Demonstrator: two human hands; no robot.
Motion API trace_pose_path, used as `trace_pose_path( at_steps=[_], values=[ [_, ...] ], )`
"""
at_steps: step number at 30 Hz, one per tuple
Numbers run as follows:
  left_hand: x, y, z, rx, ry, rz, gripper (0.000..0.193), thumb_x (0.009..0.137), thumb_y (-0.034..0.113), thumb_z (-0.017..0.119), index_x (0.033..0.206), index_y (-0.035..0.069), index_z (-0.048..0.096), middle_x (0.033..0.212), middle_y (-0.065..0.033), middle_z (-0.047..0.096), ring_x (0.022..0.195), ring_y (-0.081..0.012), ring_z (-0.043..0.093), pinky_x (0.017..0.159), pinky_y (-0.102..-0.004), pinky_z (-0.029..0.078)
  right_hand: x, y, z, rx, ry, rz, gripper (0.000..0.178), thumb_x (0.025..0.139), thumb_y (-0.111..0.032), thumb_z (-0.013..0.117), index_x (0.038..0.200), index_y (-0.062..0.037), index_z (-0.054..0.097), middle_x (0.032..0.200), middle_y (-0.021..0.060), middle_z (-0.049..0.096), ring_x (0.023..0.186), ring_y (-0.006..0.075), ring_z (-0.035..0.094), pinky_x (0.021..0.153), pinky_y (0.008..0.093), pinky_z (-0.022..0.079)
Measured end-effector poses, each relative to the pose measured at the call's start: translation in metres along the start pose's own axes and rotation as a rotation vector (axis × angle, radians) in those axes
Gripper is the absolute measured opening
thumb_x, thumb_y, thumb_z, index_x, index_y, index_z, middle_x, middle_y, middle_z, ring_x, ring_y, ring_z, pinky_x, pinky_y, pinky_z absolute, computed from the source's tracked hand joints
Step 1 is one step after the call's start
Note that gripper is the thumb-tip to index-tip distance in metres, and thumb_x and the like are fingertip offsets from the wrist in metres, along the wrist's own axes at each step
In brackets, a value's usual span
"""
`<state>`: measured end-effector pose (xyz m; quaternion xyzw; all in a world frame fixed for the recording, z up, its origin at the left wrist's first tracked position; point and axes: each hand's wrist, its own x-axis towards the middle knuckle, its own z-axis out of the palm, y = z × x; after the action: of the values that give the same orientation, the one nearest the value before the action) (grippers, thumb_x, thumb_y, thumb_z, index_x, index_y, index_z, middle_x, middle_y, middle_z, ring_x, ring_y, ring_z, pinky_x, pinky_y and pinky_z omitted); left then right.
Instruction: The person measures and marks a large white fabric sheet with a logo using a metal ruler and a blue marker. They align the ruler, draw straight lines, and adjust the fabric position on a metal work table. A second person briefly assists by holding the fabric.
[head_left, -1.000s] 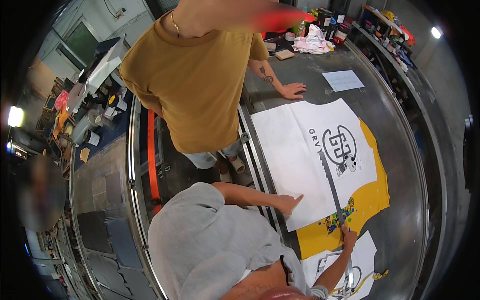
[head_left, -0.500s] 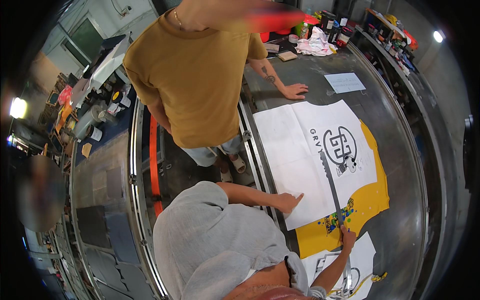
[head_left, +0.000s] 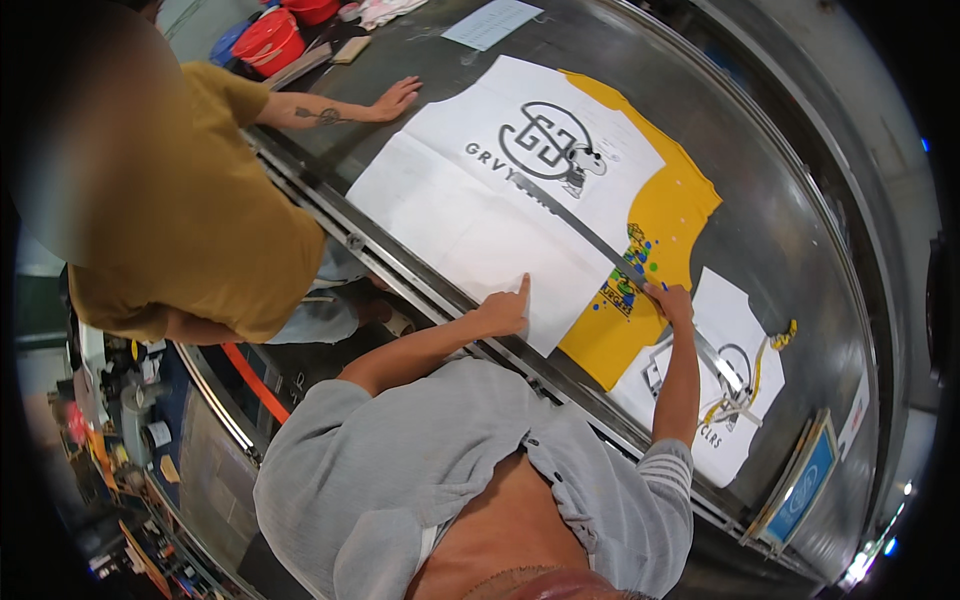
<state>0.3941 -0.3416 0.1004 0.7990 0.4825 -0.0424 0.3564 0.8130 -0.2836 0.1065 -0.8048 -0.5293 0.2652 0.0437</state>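
Observation:
My left hand [head_left: 503, 310] rests on a large white printed garment panel [head_left: 450, 215], index finger stretched out, the other fingers curled, nothing in it. The panel bears a black round emblem and a cartoon dog figure. Partly under it lies a yellow panel [head_left: 680, 225] with a colourful print. My right hand [head_left: 674, 304] is closed on a long metal ruler [head_left: 590, 237] lying slantwise across both panels; a small blue thing shows at its fingers, too little to name. Below lies another white printed panel [head_left: 715, 300], with a yellow tape measure [head_left: 757, 372] on it.
A person in a mustard T-shirt [head_left: 200, 200] stands at the left, one hand [head_left: 397, 100] flat on the dark table [head_left: 770, 250]. Red buckets [head_left: 268, 42] and a paper sheet [head_left: 492, 24] are at the far side. A blue framed screen [head_left: 800, 485] stands at the near right.
The view has swung round, so the table and panels appear turned and the framed screen has come into sight. Both hands keep nearly the same places on the panels and ruler.

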Motion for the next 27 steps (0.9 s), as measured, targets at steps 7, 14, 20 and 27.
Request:
trace_pose_path(
  at_steps=[7, 14, 20, 27],
  values=[
    [-0.002, 0.001, -0.004, 0.028, -0.007, 0.018, 0.100, 0.079, 0.025, 0.065, 0.148, -0.018, 0.007, 0.084, -0.0289, 0.067, 0.076, -0.0432, 0.067, 0.071, -0.0498, 0.055, -0.011, -0.017, -0.011, 0.024, -0.074, 0.087, 0.056, 0.076, -0.055, 0.076, 0.073, 0.0002, 0.066, 0.054, 0.0084, 0.060, 0.047, 0.0200, 0.060, 0.049, 0.0346, 0.045],
    [0.000, 0.004, -0.014, -0.009, -0.055, -0.043, 0.095, 0.082, 0.035, 0.069, 0.149, -0.011, 0.019, 0.097, -0.0304, 0.066, 0.089, -0.0446, 0.066, 0.081, -0.0503, 0.054, -0.020, -0.017, -0.025, 0.019, -0.130, -0.018, 0.060, 0.079, -0.062, 0.069, 0.074, -0.0024, 0.069, 0.055, 0.0083, 0.061, 0.050, 0.0210, 0.061, 0.051, 0.0361, 0.045],
    [0.023, -0.025, -0.074, -0.178, 0.272, -0.345, 0.068, 0.091, 0.040, 0.058, 0.149, 0.011, 0.038, 0.111, -0.0234, 0.067, 0.110, -0.0436, 0.059, 0.095, -0.0514, 0.048, -0.100, 0.001, -0.046, -0.162, -0.105, 0.088, 0.067, 0.079, -0.068, 0.064, 0.067, -0.0017, 0.065, 0.055, 0.0094, 0.060, 0.051, 0.0227, 0.062, 0.053, 0.0377, 0.047],
    [0.091, -0.087, -0.150, 0.123, 0.144, -0.375, 0.068, 0.086, 0.017, 0.055, 0.151, 0.013, 0.034, 0.101, -0.0245, 0.069, 0.094, -0.0388, 0.068, 0.079, -0.0493, 0.055, -0.168, 0.030, -0.029, -0.163, 0.026, 0.231, 0.067, 0.080, -0.067, 0.065, 0.063, -0.0020, 0.064, 0.056, 0.0107, 0.061, 0.057, 0.0255, 0.062, 0.060, 0.0419, 0.048]
  ],
)
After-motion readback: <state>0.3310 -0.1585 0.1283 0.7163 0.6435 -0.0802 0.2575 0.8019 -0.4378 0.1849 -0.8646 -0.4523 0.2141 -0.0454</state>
